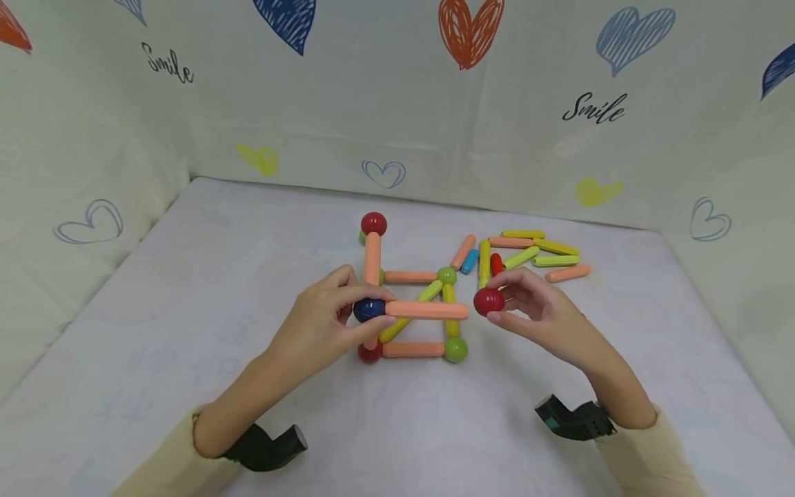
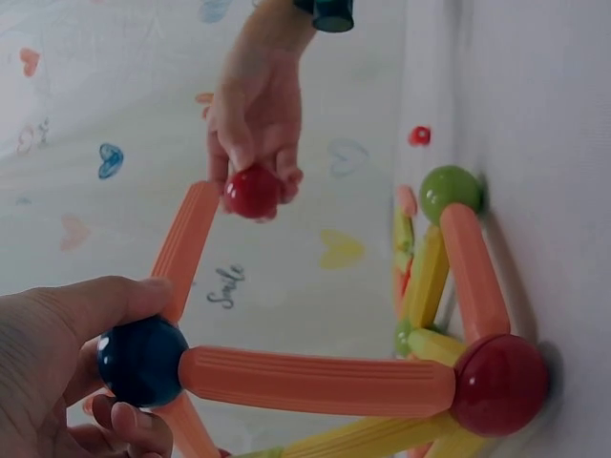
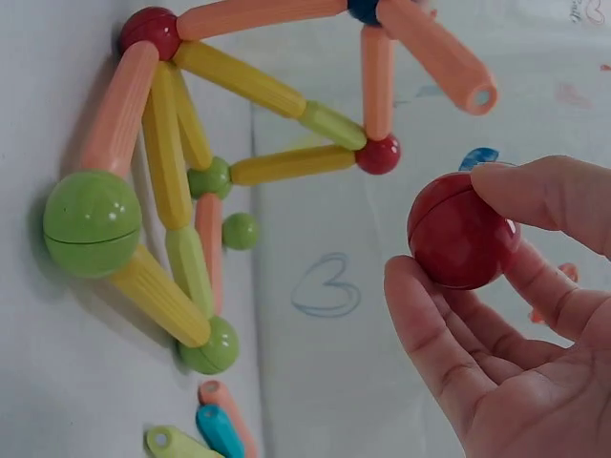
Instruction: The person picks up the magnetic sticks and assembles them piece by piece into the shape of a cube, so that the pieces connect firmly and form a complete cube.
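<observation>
My left hand (image 1: 335, 310) pinches a dark blue ball (image 2: 143, 361) at an upper corner of a frame built from rods and balls. From that ball an orange rod (image 1: 428, 310) sticks out to the right, its far end free. Another orange rod (image 2: 315, 380) links the blue ball to a red corner ball (image 2: 501, 385) on the table. My right hand (image 1: 540, 310) holds a loose red ball (image 3: 463, 231) between thumb and fingers, a small gap from the rod's free end. Green balls (image 3: 93, 224) mark other base corners, with yellow rods (image 3: 167, 143) between.
Beyond my right hand lie loose rods in yellow (image 1: 555, 246), orange (image 1: 568, 273), light green (image 1: 522, 257) and blue (image 1: 470, 261). The white table (image 1: 155, 331) ends at a cloth backdrop (image 1: 397, 103) printed with hearts.
</observation>
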`<state>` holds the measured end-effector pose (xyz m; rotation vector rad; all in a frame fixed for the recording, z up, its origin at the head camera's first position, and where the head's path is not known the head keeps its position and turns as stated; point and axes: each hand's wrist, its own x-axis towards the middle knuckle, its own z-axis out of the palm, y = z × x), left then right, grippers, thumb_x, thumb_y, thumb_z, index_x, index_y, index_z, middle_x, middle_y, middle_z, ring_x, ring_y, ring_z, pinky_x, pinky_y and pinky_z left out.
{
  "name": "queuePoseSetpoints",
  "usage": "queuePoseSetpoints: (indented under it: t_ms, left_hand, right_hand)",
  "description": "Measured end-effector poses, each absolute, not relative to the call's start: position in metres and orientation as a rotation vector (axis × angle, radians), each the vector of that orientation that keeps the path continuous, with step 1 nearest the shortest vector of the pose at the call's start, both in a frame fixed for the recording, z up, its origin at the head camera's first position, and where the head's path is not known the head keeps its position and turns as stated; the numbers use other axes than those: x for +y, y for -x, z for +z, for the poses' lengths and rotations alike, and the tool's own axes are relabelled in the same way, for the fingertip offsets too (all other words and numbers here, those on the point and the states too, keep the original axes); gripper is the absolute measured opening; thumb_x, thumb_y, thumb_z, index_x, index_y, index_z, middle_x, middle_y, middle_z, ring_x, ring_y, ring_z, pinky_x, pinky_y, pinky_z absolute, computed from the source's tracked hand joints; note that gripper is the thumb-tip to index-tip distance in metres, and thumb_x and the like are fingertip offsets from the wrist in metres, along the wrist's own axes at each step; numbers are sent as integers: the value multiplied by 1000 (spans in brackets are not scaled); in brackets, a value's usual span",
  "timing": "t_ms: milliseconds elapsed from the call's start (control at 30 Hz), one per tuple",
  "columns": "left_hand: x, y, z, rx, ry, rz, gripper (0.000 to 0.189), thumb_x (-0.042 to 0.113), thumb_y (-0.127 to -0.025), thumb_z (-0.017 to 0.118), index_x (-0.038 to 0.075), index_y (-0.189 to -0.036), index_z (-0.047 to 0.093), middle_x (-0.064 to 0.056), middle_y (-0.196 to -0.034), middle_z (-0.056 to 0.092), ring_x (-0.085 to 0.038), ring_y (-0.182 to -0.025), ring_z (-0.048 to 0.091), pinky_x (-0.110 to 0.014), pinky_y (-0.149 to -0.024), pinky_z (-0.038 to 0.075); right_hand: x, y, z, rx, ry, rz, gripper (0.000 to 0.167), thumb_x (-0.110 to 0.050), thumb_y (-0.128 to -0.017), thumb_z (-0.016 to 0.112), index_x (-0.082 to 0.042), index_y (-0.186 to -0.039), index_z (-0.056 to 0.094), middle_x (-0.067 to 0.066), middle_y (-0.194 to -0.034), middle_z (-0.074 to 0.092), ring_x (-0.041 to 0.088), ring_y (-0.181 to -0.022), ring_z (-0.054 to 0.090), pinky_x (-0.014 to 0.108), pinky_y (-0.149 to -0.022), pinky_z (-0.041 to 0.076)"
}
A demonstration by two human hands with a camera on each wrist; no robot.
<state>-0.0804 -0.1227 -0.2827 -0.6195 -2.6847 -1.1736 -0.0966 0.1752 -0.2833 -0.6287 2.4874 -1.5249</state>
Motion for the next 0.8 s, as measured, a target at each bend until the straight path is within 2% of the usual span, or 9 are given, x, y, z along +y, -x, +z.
queuePoseSetpoints:
  t_ms: [233,800]
  left_hand:
    - [-123,81,-282,-2684,622,-1155,22,25,-75,78,19,-96,73,1,-72,40,-9,-60,38,-20,-49,33]
    - [-123,81,-283,-2679,610,-1177,22,26,-75,78,20,-96,73,1,-72,39,-9,-60,38,-20,-49,32]
  right_hand:
    - [176,78,-273,2530,829,-1582,40,8,-81,65,-1,-116,49,0,-112,55,10,-98,58,17,-82,50]
    - [162,77,-272,2512,880,-1583,39,7,-80,66,-3,-115,50,3,-110,57,12,-97,59,19,-82,51]
